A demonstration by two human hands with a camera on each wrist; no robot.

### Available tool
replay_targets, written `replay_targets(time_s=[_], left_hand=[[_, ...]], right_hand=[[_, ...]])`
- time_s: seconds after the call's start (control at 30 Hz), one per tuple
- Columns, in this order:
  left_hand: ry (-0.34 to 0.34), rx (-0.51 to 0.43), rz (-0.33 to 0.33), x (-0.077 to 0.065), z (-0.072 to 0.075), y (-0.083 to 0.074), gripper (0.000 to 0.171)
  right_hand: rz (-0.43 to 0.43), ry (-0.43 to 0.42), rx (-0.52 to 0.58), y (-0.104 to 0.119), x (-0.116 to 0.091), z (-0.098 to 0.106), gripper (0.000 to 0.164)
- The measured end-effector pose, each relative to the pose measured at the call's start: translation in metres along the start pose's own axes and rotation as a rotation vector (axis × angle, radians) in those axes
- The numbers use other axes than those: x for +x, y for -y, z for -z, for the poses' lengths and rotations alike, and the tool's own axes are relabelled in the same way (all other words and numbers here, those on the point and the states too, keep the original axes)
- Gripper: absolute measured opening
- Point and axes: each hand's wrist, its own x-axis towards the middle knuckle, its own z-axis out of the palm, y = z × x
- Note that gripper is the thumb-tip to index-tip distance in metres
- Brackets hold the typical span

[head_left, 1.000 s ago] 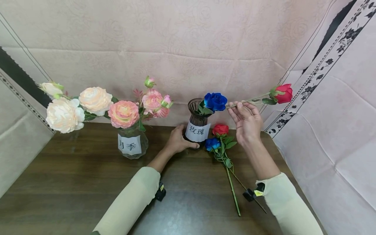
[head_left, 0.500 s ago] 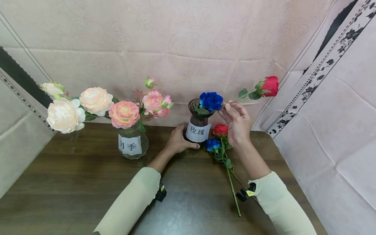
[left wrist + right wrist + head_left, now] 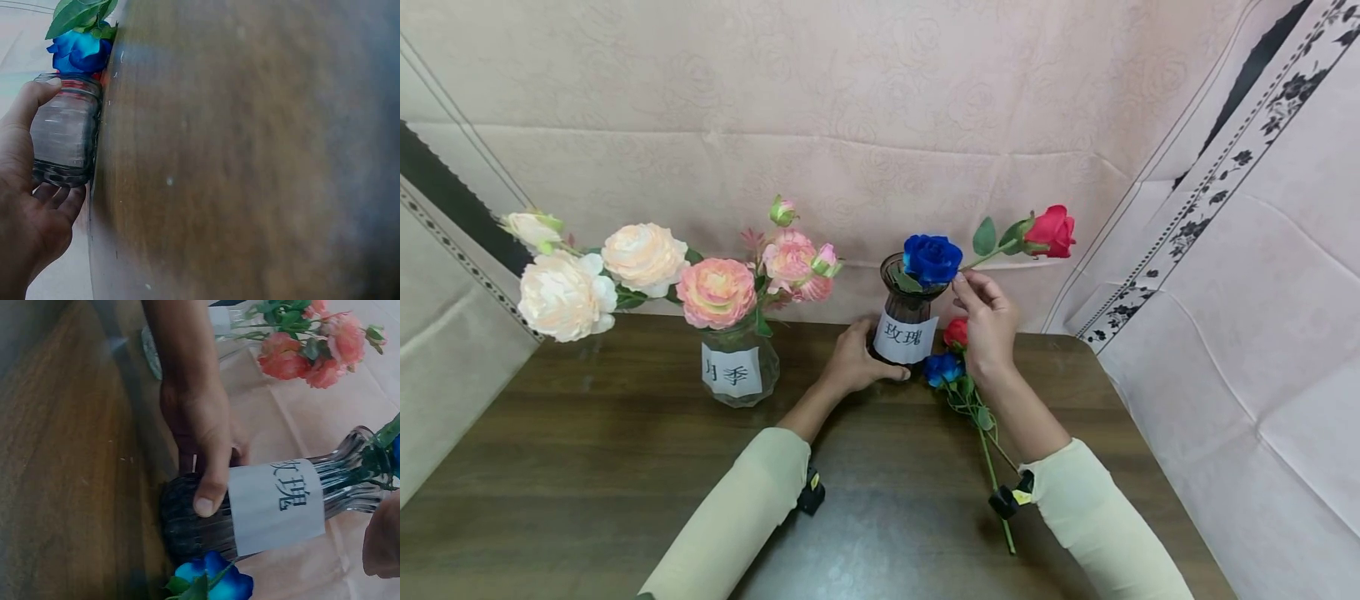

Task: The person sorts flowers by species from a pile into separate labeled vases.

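Note:
A dark glass vase (image 3: 907,312) with a white paper label stands near the table's back edge, a blue rose (image 3: 932,259) in its mouth. My left hand (image 3: 855,360) grips the vase low down, thumb in front, as the right wrist view also shows. Just right of the vase's rim, my right hand (image 3: 990,323) pinches the stem of a red rose (image 3: 1051,232), whose bloom leans up to the right. The stem's lower end is hidden behind the blue bloom and the fingers. Below that hand lie another blue rose (image 3: 943,368) and a second red rose (image 3: 956,332), partly covered.
To the left stands a clear glass vase (image 3: 763,375) with a paper label, holding pink flowers (image 3: 717,292) and cream flowers (image 3: 643,258). Patterned cloth (image 3: 880,100) hangs directly behind the wooden table (image 3: 587,467).
My right hand has moved left to the vase's rim, carrying the red rose, which now tilts more upright. The blue rose in the vase has shifted slightly left. My left hand stays put.

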Motion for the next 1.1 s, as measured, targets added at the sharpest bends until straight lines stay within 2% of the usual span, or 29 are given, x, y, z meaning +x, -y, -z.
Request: replay_targets(time_s=[0.1, 0.27, 0.4, 0.6, 0.8, 0.97, 1.1], left_hand=[[0.001, 0.003, 0.003, 0.0, 0.0, 0.0, 0.096], [0.008, -0.001, 0.002, 0.0, 0.0, 0.001, 0.098], [0.01, -0.016, -0.001, 0.0, 0.0, 0.001, 0.099], [0.01, -0.023, -0.009, 0.0, 0.001, 0.001, 0.1], [0.001, -0.012, -0.01, 0.002, 0.0, 0.005, 0.101], [0.009, -0.003, -0.008, 0.001, 0.001, 0.001, 0.102], [0.012, -0.01, -0.013, 0.001, 0.0, 0.001, 0.103]], right_hand=[[0.039, -0.008, -0.075, -0.007, -0.004, -0.001, 0.021], [0.13, -0.001, -0.159, -0.019, -0.012, 0.001, 0.024], [0.178, 0.02, -0.153, -0.026, -0.019, 0.003, 0.026], [0.18, 0.003, -0.139, -0.026, -0.028, 0.008, 0.035], [0.26, 0.04, -0.177, -0.02, -0.027, 0.013, 0.045], [0.313, 0.094, -0.325, -0.013, -0.025, 0.012, 0.047], [0.286, 0.107, -0.421, -0.01, -0.025, 0.014, 0.047]])
